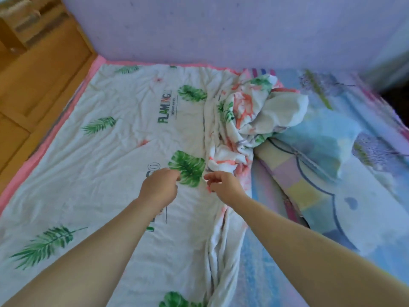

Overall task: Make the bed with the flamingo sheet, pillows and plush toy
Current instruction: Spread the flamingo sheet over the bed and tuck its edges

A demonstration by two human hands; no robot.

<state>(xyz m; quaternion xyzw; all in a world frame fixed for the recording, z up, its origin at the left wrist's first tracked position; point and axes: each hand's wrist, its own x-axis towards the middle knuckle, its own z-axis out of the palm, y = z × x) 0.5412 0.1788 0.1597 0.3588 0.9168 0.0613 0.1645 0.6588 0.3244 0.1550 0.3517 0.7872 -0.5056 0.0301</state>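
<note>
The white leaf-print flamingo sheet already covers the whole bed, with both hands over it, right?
Not the whole bed: the head view shows the white leaf-print flamingo sheet covering only the left part, pastel blue bedding bare on the right. The left hand and right hand are over it.

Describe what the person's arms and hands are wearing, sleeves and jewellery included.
The left arm and right arm are bare to the frame edge; no sleeves show. The left hand and right hand have no gloves. No ring, watch or bracelet is visible, though the picture is soft.
</note>
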